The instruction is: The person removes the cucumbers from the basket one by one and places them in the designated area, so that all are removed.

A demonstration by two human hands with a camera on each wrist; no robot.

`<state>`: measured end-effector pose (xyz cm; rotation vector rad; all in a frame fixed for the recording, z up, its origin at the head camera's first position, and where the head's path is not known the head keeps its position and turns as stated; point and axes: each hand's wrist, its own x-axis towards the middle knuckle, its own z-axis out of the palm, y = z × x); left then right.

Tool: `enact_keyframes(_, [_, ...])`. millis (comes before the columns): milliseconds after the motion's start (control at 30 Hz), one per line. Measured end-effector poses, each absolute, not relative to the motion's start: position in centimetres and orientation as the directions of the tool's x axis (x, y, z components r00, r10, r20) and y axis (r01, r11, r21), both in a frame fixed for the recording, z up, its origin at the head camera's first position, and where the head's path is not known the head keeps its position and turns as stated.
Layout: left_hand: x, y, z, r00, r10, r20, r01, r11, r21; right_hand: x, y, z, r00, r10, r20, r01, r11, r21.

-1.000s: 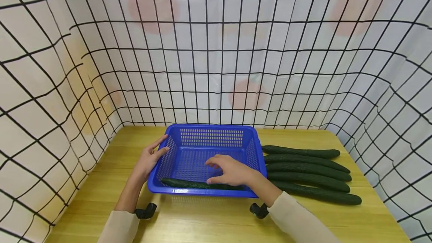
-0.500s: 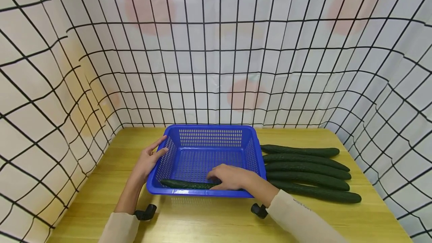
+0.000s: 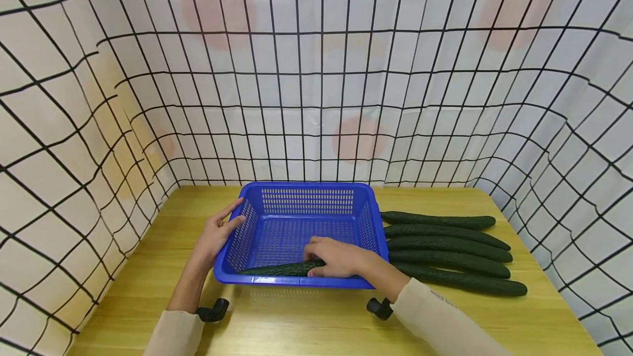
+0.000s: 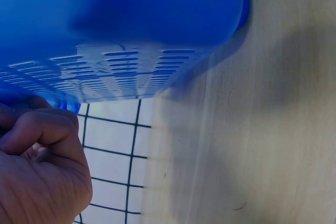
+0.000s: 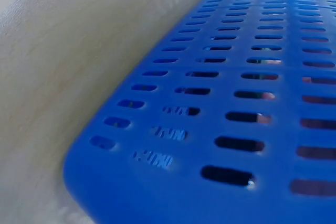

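A blue plastic basket (image 3: 306, 185) with slotted walls stands on the wooden table. My left hand (image 3: 215, 235) holds its left rim, the thumb over the edge; in the left wrist view the fingers of that hand (image 4: 42, 171) curl at the basket wall (image 4: 157, 9). Inside, along the near wall, lies a dark green cucumber (image 3: 287, 268). My right hand (image 3: 341, 259) reaches over the near right corner and grips this cucumber, covering its right end. The right wrist view is filled by the slotted basket wall (image 5: 157, 192); the hand itself is hidden there.
Several more cucumbers (image 3: 450, 243) lie side by side on the table to the right, their left ends close to the basket. A black wire grid (image 3: 321, 136) backed by white cloth encloses the table at the back and both sides.
My right hand has come down onto the cucumber in the basket and taken hold of it. The cucumber has shifted slightly, its right part raised. My left hand stays on the rim.
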<state>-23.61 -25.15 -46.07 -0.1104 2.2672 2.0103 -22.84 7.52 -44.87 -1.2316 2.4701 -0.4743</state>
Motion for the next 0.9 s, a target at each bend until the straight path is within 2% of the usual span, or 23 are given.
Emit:
enact_keyframes(267, [-23.6, -25.1, -46.0, -0.992, 0.016, -0.127, -0.123, 0.129, 0.984, -22.8, 8.0, -44.8, -0.607, -0.776, -0.169, -0.602, 0.589, -0.540])
enact_keyframes(433, [-23.6, -25.0, -45.8, -0.993, 0.021, -0.120, -0.116, 0.139, 0.983, -22.8, 8.3, -44.6, -0.621, -0.777, -0.104, -0.604, 0.559, -0.568])
enact_keyframes(700, [-23.6, -24.9, -45.9, -0.994, 0.023, -0.104, -0.100, 0.154, 0.983, -22.7, 9.3, -43.7, -0.660, -0.750, 0.033, -0.648, 0.547, -0.530])
enact_keyframes(900, [-23.7, -25.1, -46.1, -0.996, 0.032, -0.085, -0.078, 0.159, 0.984, -22.1, 10.4, -42.0, -0.665, -0.738, 0.114, -0.668, 0.520, -0.533])
